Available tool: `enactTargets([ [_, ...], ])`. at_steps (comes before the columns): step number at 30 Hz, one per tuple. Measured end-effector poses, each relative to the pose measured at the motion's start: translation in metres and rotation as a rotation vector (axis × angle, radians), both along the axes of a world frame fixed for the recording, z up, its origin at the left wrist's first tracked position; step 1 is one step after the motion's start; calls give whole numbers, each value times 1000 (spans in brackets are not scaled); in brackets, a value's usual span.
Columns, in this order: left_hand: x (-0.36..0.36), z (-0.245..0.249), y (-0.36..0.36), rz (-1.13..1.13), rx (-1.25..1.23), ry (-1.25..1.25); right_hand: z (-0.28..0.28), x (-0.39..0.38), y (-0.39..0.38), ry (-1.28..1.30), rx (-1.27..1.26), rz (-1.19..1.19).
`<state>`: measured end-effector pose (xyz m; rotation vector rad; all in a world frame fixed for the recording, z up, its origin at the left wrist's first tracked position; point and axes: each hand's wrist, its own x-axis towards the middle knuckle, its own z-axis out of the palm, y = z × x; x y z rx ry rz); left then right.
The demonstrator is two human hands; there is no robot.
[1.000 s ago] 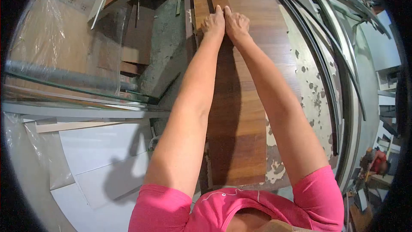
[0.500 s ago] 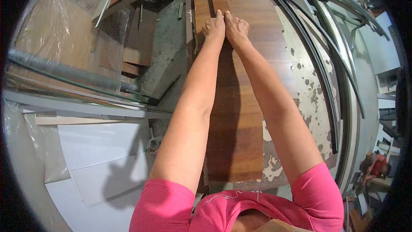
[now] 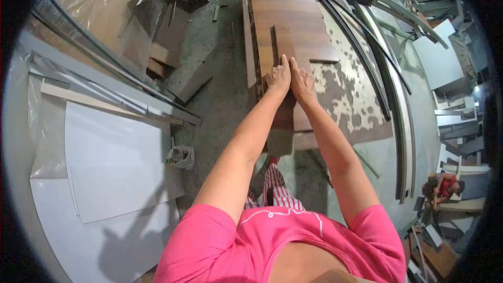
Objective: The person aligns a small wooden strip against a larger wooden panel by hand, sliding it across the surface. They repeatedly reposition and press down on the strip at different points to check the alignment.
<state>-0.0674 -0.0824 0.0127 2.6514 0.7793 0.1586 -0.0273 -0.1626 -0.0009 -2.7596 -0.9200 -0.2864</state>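
A long wood-grain board strip lies lengthwise on a larger wood-grain panel. My left hand and my right hand sit side by side on the strip, thumbs pointing forward and nearly touching. Both hands have their fingers curled down at the strip's sides; the fingertips are hidden. Below my hands, the strip's near end reaches past the panel's front edge toward my body. The panel has a notched corner on the right and rests on a worn, patchy surface.
Long dark and pale profiles run along the right side. White sheets lean at the left beside a clear plastic bag on the floor. A person in red sits among offcuts at far right.
Both hands and the strip have slid toward me along the panel, so the strip's far end now lies well short of the panel's far edge. My view has also shifted back.
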Motion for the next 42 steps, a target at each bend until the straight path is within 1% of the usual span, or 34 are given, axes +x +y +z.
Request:
enactTargets([
  [3,-62,4,-37,-48,16,-10,-3,-55,-39,43,33,-16],
  [4,-77,-1,-47,-74,14,-2,-6,-71,-50,77,43,-22],
  [5,-92,-10,-56,-75,75,-36,-9,-88,-60,72,73,-21],
  [8,-143,2,-77,-121,46,16,7,-141,-83,112,68,-31],
  [10,-165,-2,-84,-121,74,-21,6,-164,-92,132,49,-32],
  [12,-186,-1,-89,-136,12,41,3,-182,-98,99,46,-14],
  [14,-202,6,-91,-130,-3,44,4,-193,-98,91,9,-22],
  [16,-209,6,-91,-144,-66,74,9,-200,-97,123,-23,-24],
  [20,-210,7,-90,-149,-32,73,10,-200,-93,77,-39,-31],
  [22,-207,8,-88,-117,-61,60,10,-197,-88,51,-79,-44],
  [26,-194,10,-75,-80,-115,88,9,-182,-73,101,-83,-41],
  [27,-192,11,-71,-87,-74,58,8,-177,-68,89,-88,-33],
  [32,-167,10,-46,-69,-82,82,11,-156,-44,90,-51,-19],
  [35,-153,15,-34,-68,-88,88,14,-140,-28,91,-72,-17],
  [37,-143,17,-26,-65,-98,99,20,-130,-18,141,-100,-35],
  [42,-114,13,-4,-51,-76,63,16,-100,6,109,-89,-22],
])
